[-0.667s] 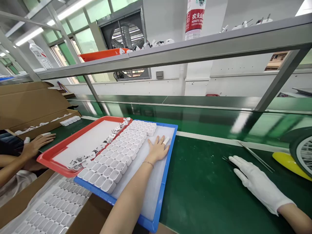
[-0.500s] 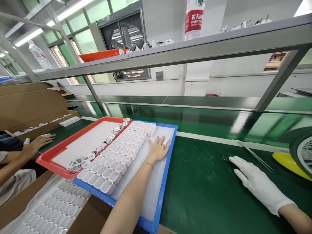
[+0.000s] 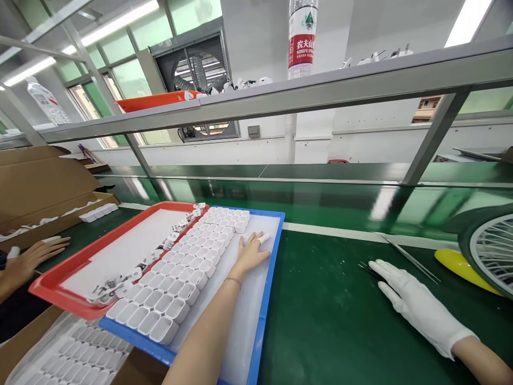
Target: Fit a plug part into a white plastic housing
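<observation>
Since the earlier frame the view has tipped upward a little, so both hands sit slightly lower and further left in the picture, their poses unchanged. The left hand (image 3: 251, 252) lies flat, fingers spread, holding nothing, on the white liner of the blue tray (image 3: 269, 278) at centre, just beside rows of small white cases (image 3: 188, 272). The gloved right hand (image 3: 412, 299) rests open on the green worktop (image 3: 328, 310) at lower right, its fingertips at thin tweezers (image 3: 411, 258). A red tray (image 3: 56, 291) overlaps the blue one at left.

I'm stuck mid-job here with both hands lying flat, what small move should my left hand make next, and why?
Probably slide the left hand leftward to the nearest white cups and pick one. It lies flat and empty on the bare white liner of the blue tray, right beside the rows. The gloved right hand rests flat on the green belt, its fingertips by the tweezers.
</observation>
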`<state>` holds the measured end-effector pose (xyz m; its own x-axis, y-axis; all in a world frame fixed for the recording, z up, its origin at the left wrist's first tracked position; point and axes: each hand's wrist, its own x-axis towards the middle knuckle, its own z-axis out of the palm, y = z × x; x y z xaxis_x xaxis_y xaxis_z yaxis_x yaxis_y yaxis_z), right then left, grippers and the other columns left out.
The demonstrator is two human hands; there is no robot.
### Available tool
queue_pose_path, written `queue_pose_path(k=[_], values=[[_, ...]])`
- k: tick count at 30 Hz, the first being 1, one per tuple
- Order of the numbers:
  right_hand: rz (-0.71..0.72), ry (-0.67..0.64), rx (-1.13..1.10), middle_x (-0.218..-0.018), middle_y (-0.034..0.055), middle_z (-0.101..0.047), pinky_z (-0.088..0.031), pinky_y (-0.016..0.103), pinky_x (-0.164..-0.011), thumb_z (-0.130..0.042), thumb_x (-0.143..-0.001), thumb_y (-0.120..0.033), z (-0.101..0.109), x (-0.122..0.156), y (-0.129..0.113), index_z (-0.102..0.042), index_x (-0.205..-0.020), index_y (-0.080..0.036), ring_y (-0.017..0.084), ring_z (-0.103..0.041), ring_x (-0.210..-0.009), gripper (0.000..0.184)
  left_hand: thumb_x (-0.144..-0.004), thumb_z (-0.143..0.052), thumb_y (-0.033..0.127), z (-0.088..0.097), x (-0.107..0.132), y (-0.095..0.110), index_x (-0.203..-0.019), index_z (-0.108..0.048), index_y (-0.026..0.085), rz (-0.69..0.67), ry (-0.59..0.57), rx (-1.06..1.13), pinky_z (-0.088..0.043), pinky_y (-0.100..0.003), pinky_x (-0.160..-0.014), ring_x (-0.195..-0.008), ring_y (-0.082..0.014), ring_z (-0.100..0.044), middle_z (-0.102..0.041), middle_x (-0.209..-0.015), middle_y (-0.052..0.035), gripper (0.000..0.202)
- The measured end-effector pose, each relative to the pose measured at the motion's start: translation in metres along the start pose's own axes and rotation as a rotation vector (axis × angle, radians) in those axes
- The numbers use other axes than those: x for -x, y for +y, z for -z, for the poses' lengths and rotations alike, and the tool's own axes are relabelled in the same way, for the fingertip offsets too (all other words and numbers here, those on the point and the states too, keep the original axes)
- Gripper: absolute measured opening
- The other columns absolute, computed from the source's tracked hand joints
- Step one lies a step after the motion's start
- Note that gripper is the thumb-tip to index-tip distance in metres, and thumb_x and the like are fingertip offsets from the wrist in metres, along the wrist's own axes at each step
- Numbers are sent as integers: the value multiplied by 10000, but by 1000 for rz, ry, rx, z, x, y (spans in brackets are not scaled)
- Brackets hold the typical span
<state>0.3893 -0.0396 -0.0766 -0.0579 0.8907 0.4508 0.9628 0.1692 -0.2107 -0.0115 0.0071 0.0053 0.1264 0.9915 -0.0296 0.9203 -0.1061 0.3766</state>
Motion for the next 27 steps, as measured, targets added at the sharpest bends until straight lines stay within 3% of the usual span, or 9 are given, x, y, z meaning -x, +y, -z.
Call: queue_pose_path(k=[5, 12, 20, 27], values=[[24, -30, -41, -1215, 73, -538, -492, 365, -871, -519, -922, -338, 0, 1, 0, -574, -1132, -242, 190, -554, -1036, 237, -797, -474, 317, -5, -2, 1, -1313, -469, 296, 32, 85, 20, -10, -525, -1137, -1387, -239, -246, -390, -1456, -3, 516], [66, -69, -104, -1223, 75, -533, -492, 374, -877, -521, -919, -349, 1, -1, 1, -571, -1140, -241, 196, -551, -1044, 250, -904, -398, 356, -12, -4, 4, -1236, -533, 247, 52, 211, -2, -62, -509, -1133, -1344, -223, -332, -493, -1381, -35, 375], [127, -137, -170, -1318, 59, -510, -441, 437, -999, -510, -907, -389, -4, -6, 12, -540, -1242, -291, 232, -515, -1162, 351, -929, -364, 365, -13, -2, 3, -1234, -520, 239, -9, 234, -51, -92, -529, -1124, -1336, -236, -335, -493, -1381, -33, 366], [-9, -262, -217, -1361, -26, -488, -336, 446, -1108, -431, -891, -473, 1, -5, 11, -524, -1283, -314, 220, -446, -1257, 433, -902, -415, 415, -13, -3, 3, -1218, -515, 248, -21, 244, -70, -104, -543, -1118, -1314, -249, -358, -497, -1370, -43, 371]])
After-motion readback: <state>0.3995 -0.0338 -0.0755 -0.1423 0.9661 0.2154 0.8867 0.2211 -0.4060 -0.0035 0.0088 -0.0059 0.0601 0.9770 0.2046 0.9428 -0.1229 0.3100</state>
